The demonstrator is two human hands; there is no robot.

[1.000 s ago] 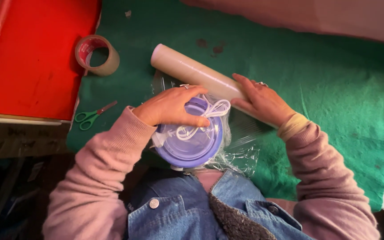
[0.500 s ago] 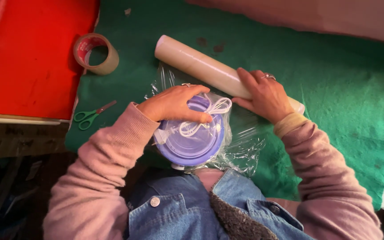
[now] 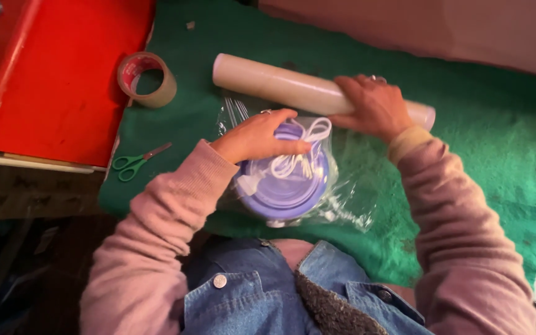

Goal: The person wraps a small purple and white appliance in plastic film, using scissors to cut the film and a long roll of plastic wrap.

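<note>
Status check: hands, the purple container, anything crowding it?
Left hand pressing purple container. Right hand gripping film roll. Tape roll, scissors lie apart.

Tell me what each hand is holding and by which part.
The right hand grips the roll of clear film toward its right end. The left hand presses flat on top of the round purple container, over the white cord.
</note>
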